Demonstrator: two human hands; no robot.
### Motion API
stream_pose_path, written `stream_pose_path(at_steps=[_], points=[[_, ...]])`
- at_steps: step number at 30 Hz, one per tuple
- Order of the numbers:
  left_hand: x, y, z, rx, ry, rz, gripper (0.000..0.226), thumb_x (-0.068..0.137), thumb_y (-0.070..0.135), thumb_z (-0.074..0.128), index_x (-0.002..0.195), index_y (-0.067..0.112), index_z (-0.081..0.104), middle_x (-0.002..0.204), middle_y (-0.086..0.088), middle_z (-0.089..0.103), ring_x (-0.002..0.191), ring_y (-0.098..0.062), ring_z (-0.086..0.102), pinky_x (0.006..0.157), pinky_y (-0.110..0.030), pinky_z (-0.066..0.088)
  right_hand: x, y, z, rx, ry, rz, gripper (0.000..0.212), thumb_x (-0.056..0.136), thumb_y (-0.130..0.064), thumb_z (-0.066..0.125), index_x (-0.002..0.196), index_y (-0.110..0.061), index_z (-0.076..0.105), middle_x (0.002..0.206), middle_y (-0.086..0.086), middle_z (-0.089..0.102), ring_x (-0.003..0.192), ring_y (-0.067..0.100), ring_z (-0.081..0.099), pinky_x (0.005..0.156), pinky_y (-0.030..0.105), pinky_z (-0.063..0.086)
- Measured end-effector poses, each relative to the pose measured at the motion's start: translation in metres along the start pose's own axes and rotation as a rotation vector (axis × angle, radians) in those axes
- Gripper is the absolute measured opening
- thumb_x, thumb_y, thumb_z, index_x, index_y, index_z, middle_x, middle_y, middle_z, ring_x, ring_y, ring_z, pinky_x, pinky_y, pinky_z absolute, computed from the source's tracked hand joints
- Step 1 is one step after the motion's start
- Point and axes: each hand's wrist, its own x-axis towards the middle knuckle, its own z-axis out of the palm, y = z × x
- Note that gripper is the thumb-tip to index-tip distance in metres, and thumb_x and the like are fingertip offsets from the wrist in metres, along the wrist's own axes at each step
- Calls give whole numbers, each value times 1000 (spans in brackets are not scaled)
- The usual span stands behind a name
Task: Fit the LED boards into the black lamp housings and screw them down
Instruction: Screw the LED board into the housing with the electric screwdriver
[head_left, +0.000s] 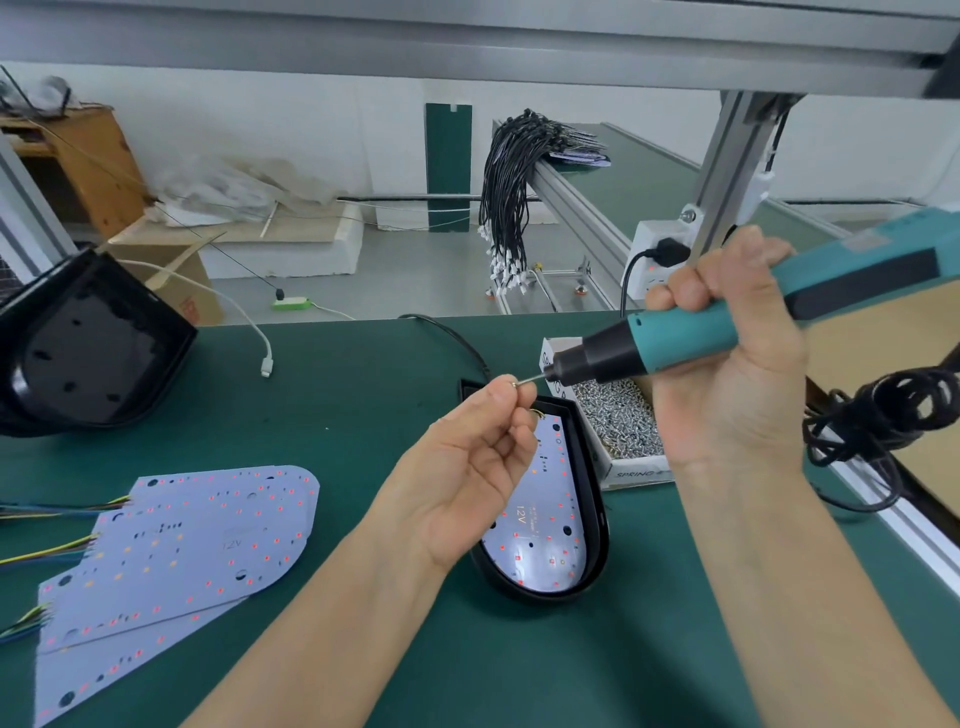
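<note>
A black lamp housing (592, 561) lies on the green mat at centre with a white LED board (545, 519) seated inside it. Above its far end, my left hand (467, 467) pinches a small screw (516, 383) between thumb and forefinger. The thin bit of a teal electric screwdriver (675, 343) touches that screw. My right hand (727, 358) grips the screwdriver's body, tilted with its tip pointing left. Several loose LED boards (171, 551) with coloured wires lie stacked at lower left.
A white box of silver screws (621, 421) sits just right of the housing. Stacked black housings (88, 343) stand at far left. A coiled black cord (878, 415) hangs at right. A white cable (254, 332) lies on the mat (337, 415); a power strip (652, 249) is behind.
</note>
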Motion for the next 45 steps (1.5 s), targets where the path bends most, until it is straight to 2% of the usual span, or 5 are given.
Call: stream_pose_path(at_steps=[9, 18, 33, 41, 45], points=[[6, -3, -5, 329, 69, 502, 18, 85, -5, 60, 77, 6, 71, 72, -7, 70, 57, -11, 58, 60, -18, 52, -8, 11, 3, 38, 160, -11, 23, 89, -15, 61, 72, -24, 49, 63, -7, 47, 56, 7, 50, 62, 21, 47], [9, 1, -2, 446, 89, 505, 16, 85, -7, 62, 83, 6, 70, 73, -7, 73, 61, -11, 63, 63, -19, 54, -3, 11, -3, 64, 161, 17, 18, 76, -21, 69, 72, -23, 51, 70, -5, 48, 59, 7, 52, 65, 23, 48], [9, -1, -4, 481, 151, 460, 19, 83, -7, 65, 80, 9, 74, 78, -9, 75, 61, -12, 64, 62, -20, 55, -3, 15, -9, 42, 219, 31, 21, 88, -15, 62, 74, -23, 49, 65, -7, 50, 56, 6, 51, 62, 21, 47], [12, -6, -1, 303, 192, 428, 12, 85, -5, 64, 83, 4, 72, 74, -9, 74, 59, -12, 66, 58, -20, 55, -5, 21, -5, 51, 242, 13, 20, 90, -15, 61, 75, -22, 49, 67, -6, 48, 56, 6, 51, 64, 22, 48], [11, -5, -4, 384, 209, 451, 12, 84, -5, 65, 84, 5, 72, 75, -9, 74, 60, -12, 66, 60, -19, 55, -5, 22, -6, 38, 243, 30, 19, 88, -15, 62, 77, -22, 49, 66, -6, 48, 56, 6, 50, 63, 21, 47]])
